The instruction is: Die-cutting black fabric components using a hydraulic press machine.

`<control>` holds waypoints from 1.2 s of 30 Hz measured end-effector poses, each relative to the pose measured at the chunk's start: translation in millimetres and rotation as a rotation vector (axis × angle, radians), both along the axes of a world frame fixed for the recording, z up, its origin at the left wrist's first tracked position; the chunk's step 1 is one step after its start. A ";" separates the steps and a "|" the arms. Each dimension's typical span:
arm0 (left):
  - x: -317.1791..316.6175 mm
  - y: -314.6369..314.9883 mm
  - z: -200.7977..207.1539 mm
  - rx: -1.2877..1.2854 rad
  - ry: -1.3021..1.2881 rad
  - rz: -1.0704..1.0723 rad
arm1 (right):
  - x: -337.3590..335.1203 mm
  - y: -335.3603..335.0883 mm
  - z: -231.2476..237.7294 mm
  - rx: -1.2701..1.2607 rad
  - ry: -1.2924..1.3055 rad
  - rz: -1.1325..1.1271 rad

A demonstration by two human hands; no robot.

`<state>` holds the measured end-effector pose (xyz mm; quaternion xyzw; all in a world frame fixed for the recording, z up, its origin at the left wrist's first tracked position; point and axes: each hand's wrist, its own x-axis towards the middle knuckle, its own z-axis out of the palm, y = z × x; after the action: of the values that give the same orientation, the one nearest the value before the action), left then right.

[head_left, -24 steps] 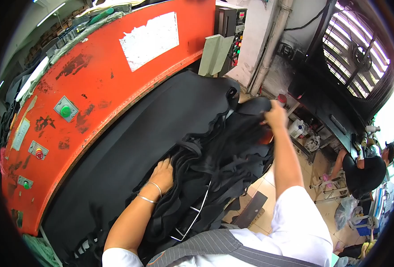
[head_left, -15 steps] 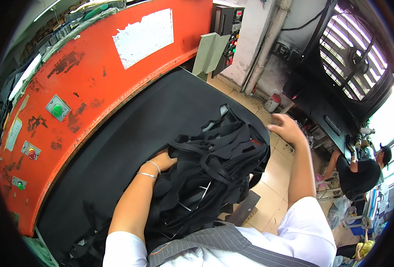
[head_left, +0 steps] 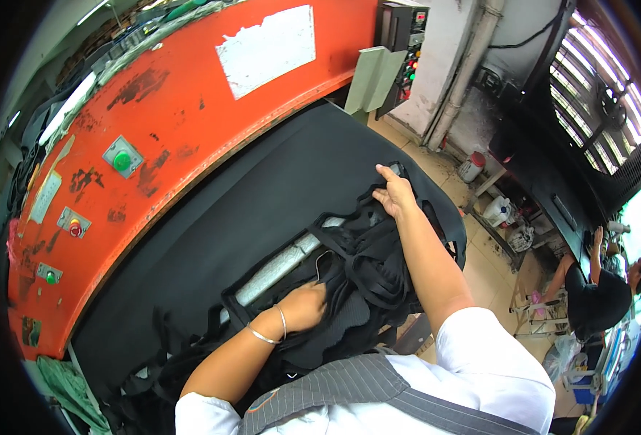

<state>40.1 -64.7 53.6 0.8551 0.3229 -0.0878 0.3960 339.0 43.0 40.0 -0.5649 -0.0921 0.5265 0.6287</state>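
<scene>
A heap of black cut fabric strips (head_left: 367, 272) lies on the black bed (head_left: 262, 196) of a large orange press machine (head_left: 182, 116). My left hand (head_left: 302, 304), with thin bangles at the wrist, rests on the near side of the heap, fingers bent into the cloth. My right hand (head_left: 394, 192) reaches to the heap's far edge and presses on the black strips there, fingers partly spread. A grey-white strip (head_left: 277, 267) shows beneath the fabric, beside my left hand.
Green and red buttons (head_left: 121, 159) sit on the orange panel at left. A control box (head_left: 407, 36) stands at the back. More black scraps (head_left: 153, 362) hang at the bed's near-left end. Another person (head_left: 596, 290) sits at right near containers (head_left: 498, 210) on the floor.
The right hand came down from the raised fabric to the heap's far edge. The heap is flatter and more spread, and a grey-white strip now shows beside the left hand.
</scene>
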 end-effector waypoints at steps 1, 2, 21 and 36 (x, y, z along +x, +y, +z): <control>-7.9 -2.3 13.0 -0.017 -0.080 -0.106 | -10.5 2.4 2.5 0.026 -0.004 -0.053; -18.2 -1.6 13.0 0.026 -0.298 -0.061 | -16.9 -2.2 4.8 0.121 0.037 0.051; -105.2 47.3 1.4 0.722 0.378 0.680 | -64.6 51.9 6.8 0.334 0.518 0.230; -232.8 -44.5 22.4 0.878 -0.021 0.990 | -104.7 -22.3 -12.5 0.119 0.105 0.584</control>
<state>-192.6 -109.2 76.0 0.6883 0.6799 0.2527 0.0072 234.2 20.7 27.4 -0.4488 -0.2487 0.7070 0.4866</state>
